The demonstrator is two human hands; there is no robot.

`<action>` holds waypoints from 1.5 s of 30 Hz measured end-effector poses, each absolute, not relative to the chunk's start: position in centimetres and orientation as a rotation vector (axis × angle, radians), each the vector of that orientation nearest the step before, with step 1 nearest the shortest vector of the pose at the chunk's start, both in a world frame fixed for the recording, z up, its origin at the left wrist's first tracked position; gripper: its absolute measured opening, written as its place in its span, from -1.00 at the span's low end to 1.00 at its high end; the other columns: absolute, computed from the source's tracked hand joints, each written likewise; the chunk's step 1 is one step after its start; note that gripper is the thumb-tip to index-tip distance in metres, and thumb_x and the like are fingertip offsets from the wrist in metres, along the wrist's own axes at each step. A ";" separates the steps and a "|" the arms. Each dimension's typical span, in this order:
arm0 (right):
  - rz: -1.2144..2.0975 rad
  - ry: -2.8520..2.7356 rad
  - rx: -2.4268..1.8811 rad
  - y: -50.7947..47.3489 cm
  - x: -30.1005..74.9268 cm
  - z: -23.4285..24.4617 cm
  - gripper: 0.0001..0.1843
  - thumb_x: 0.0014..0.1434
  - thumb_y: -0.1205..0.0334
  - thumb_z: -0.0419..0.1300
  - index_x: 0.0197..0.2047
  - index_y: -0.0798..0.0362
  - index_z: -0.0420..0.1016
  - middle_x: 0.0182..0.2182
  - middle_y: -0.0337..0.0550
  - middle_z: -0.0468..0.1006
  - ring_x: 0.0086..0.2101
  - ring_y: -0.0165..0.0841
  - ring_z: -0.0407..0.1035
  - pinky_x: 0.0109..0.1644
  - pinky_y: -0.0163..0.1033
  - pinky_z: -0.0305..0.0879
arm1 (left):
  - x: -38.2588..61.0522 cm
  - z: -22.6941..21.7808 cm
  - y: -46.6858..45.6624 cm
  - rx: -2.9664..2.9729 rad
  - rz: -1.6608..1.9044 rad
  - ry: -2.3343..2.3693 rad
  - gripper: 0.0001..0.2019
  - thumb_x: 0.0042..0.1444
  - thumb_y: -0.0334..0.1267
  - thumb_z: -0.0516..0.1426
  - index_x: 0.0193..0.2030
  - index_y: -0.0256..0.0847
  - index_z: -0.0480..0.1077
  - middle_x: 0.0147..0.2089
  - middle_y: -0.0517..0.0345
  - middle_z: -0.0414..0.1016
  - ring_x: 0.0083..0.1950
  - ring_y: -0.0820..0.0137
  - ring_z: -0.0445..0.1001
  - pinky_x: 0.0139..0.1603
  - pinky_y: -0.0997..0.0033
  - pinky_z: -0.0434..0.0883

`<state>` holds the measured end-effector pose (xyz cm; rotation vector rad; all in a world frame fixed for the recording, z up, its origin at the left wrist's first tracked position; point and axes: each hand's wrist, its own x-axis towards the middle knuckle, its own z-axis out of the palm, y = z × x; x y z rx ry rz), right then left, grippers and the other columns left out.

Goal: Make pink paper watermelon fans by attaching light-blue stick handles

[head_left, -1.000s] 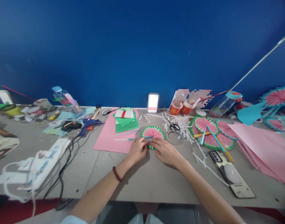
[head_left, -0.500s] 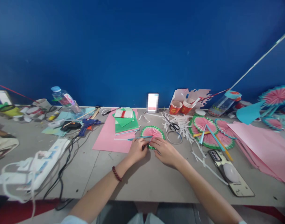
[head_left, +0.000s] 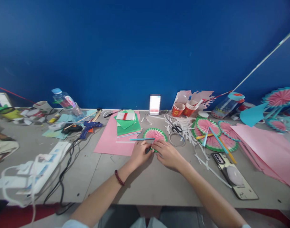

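In front of me lies a round, pleated paper fan [head_left: 155,133], pink with a green edge like a watermelon slice. A blue stick [head_left: 140,139] reaches left from its middle. My right hand [head_left: 167,153] rests its bent fingers over the fan's lower right part and grips it against the table. Just left of it, my left hand [head_left: 140,153] is closed on a small dark object [head_left: 148,149], mostly hidden by the fingers. Those fingertips come close to the fan's lower edge, which both hands partly cover.
Pink and green paper sheets [head_left: 107,139] lie left, beyond them a blue glue gun [head_left: 89,128] and a power strip [head_left: 50,164]. To the right are scissors [head_left: 177,129], white paper scraps [head_left: 189,129], a tape ring [head_left: 177,139], finished fans [head_left: 209,126], paper cups [head_left: 178,109] and a phone [head_left: 242,188].
My left fingers have shifted slightly around the dark object, near the fan's lower edge. The right hand and the fan have hardly moved.
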<state>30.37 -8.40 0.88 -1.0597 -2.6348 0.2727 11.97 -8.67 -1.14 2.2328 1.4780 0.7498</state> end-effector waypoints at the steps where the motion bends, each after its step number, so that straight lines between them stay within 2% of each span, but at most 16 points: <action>1: 0.270 -2.636 -1.061 -8.4 30.4 1.0 -0.59 0.15 0.38 0.03 0.08 0.08 0.33 -0.01 -0.03 0.41 0.08 -0.22 0.17 0.15 -0.05 0.17 | 11.9 -1.2 -8.6 2.219 0.752 1.484 -0.80 0.10 -0.20 0.13 -0.15 -0.13 0.48 -0.28 0.12 0.49 -0.18 0.31 0.42 -0.11 0.29 0.25; 10: 0.264 -2.627 -1.024 -8.6 30.2 1.3 -0.69 0.17 0.33 0.06 0.00 0.06 0.38 -0.05 -0.04 0.45 0.04 -0.22 0.22 0.10 -0.07 0.19 | 11.8 -1.3 -8.7 2.302 0.733 1.499 -0.81 0.10 -0.35 0.09 -0.20 -0.16 0.50 -0.27 0.08 0.49 -0.17 0.30 0.43 -0.14 0.31 0.27; 16: 0.290 -2.471 -1.056 -8.0 29.6 0.3 -0.70 0.27 0.34 -0.05 -0.02 0.04 0.42 -0.20 -0.10 0.53 -0.17 -0.32 0.37 -0.04 -0.19 0.26 | 11.8 -1.4 -8.8 2.312 0.713 1.559 -0.80 0.03 -0.45 0.10 -0.26 -0.15 0.49 -0.27 0.10 0.48 -0.17 0.30 0.42 -0.17 0.33 0.28; 19: 0.138 -2.416 -1.108 -7.4 29.7 -0.5 -0.77 0.26 0.31 0.01 -0.16 0.05 0.50 -0.28 -0.09 0.53 -0.23 -0.30 0.36 -0.08 -0.20 0.24 | 11.9 -1.2 -9.0 2.372 0.722 1.539 -0.79 0.02 -0.49 0.09 -0.27 -0.17 0.48 -0.25 0.08 0.47 -0.14 0.28 0.40 -0.14 0.31 0.27; 23: -0.014 -2.478 -1.152 -6.9 30.0 -0.9 -0.81 0.23 0.32 0.08 -0.28 0.03 0.53 -0.31 -0.10 0.51 -0.23 -0.30 0.34 -0.09 -0.21 0.20 | 12.0 -1.2 -9.2 2.482 0.693 1.504 -0.81 0.06 -0.47 0.06 -0.27 -0.19 0.46 -0.27 0.07 0.44 -0.17 0.28 0.37 -0.12 0.27 0.26; 33: -0.080 -2.709 -1.172 -6.5 29.8 0.0 -0.86 0.21 0.39 0.10 -0.30 0.11 0.49 -0.33 -0.07 0.48 -0.25 -0.30 0.35 -0.09 -0.22 0.21 | 12.1 -1.3 -9.1 2.453 0.700 1.447 -0.77 0.06 -0.50 0.05 -0.22 -0.18 0.46 -0.24 0.05 0.46 -0.16 0.29 0.39 -0.12 0.29 0.30; 40: -0.111 -2.772 -1.110 -6.2 29.8 0.0 -0.89 0.20 0.39 0.11 -0.29 0.13 0.47 -0.30 -0.07 0.48 -0.19 -0.28 0.35 -0.05 -0.21 0.23 | 11.8 -1.3 -8.8 2.352 0.764 1.409 -0.85 0.13 -0.37 0.08 -0.28 -0.21 0.49 -0.26 0.05 0.49 -0.18 0.30 0.42 -0.13 0.30 0.33; 45: -0.078 -2.760 -1.125 -6.0 29.6 -0.7 -0.89 0.18 0.42 0.12 -0.32 0.14 0.46 -0.33 -0.08 0.49 -0.21 -0.28 0.36 -0.06 -0.21 0.24 | 11.8 -1.2 -8.7 2.343 0.766 1.406 -0.82 0.15 -0.40 0.06 -0.31 -0.19 0.50 -0.26 0.06 0.50 -0.19 0.32 0.43 -0.15 0.32 0.32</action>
